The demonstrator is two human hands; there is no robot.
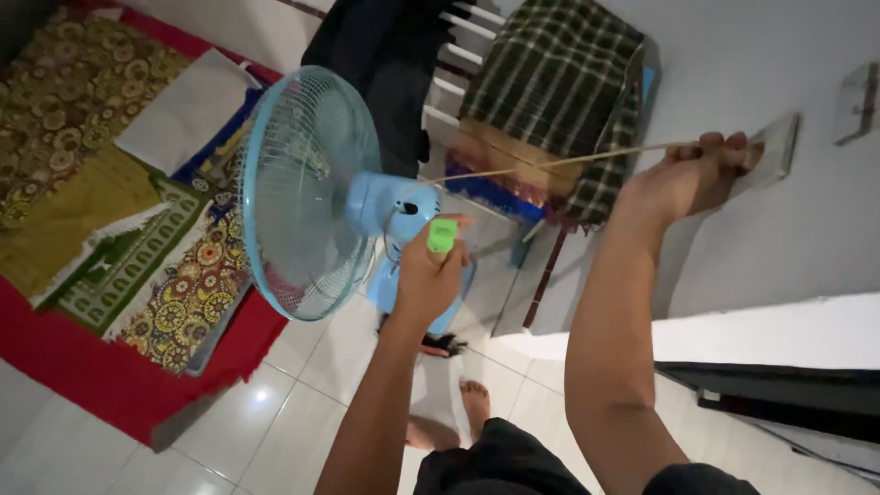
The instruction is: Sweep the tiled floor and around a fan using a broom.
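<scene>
Where rugs end, glossy white floor tiles w/ fan.

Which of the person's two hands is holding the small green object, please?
The left hand, raised beside the light blue fan, grips the green object. The right hand instead reaches to the wall, pinching a thin stick.
</scene>
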